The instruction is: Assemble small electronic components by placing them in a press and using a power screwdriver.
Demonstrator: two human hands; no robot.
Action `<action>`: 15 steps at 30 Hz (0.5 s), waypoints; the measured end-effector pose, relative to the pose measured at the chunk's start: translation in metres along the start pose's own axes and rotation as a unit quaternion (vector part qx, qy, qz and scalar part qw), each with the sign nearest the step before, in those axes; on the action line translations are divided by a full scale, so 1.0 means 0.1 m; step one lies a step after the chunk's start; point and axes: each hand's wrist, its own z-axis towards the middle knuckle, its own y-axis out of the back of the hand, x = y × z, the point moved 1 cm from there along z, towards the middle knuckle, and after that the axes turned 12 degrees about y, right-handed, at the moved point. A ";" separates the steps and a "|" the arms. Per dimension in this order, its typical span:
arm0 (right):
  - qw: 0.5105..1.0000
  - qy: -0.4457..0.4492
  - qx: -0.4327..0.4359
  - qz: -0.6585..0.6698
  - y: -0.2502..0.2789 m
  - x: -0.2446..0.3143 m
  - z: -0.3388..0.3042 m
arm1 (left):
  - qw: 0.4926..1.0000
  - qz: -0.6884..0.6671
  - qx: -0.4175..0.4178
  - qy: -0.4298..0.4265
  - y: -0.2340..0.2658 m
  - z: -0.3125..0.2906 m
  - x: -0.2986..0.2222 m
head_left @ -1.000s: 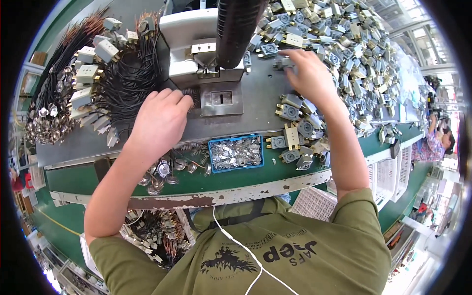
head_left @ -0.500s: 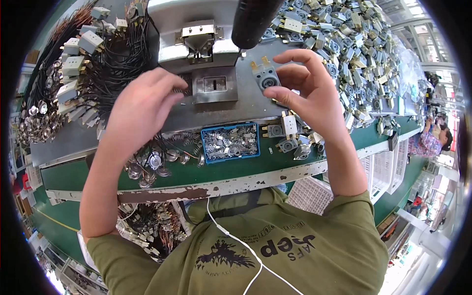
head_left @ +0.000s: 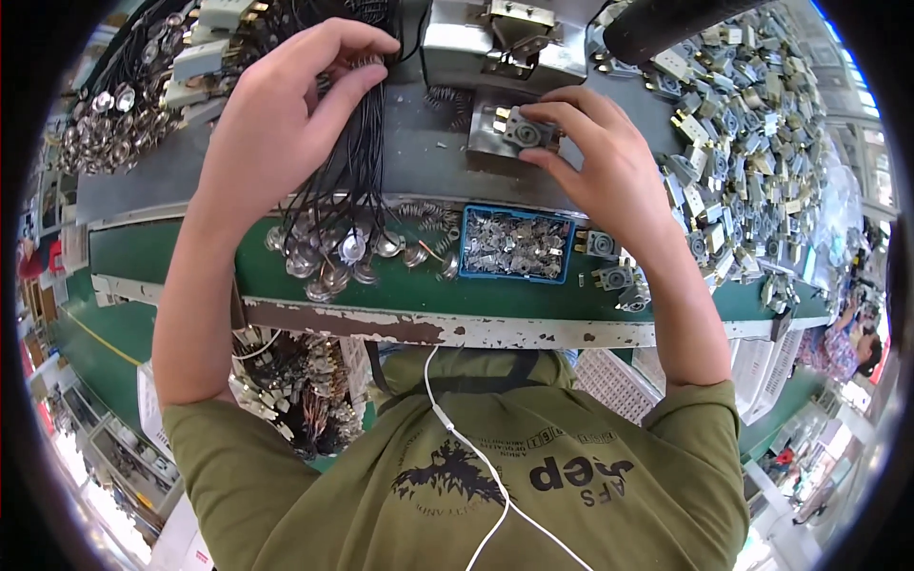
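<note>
Since half a second ago your left hand (head_left: 271, 133) has risen onto the black wire bundle (head_left: 347, 181) — fingers curled loosely over the strands, round metal caps (head_left: 333, 257) dangling below on the counter (head_left: 171, 247). Your right hand (head_left: 609, 171) has lowered the small grey socket part (head_left: 522, 128), pinched between fingertips, onto the press fixture (head_left: 490, 143) above the blue tray (head_left: 516, 245).

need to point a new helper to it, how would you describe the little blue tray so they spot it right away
Start at the green workbench edge with its chipped white front strip, directly in front of the person. Between the two forearms sits the blue tray, just below the right hand. It is the only blue, straight-sided box there, filled with small silvery metal pieces, while the round silver caps on black wires to its left lie loose.
</note>
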 end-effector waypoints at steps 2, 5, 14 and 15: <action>0.999 -0.022 0.023 0.008 -0.02 0.02 0.01 | 1.000 -0.012 -0.003 0.005 0.01 -0.01 0.01; 0.999 -0.009 0.051 -0.002 -0.08 -0.03 0.04 | 1.000 0.004 -0.013 0.016 0.01 -0.02 0.02; 0.998 -0.012 -0.028 -0.060 -0.15 0.30 -0.05 | 0.998 -0.056 -0.009 0.029 0.05 -0.07 0.00; 0.999 -0.025 -0.018 0.017 -0.14 0.41 -0.03 | 0.997 -0.067 -0.031 0.006 0.04 -0.07 0.05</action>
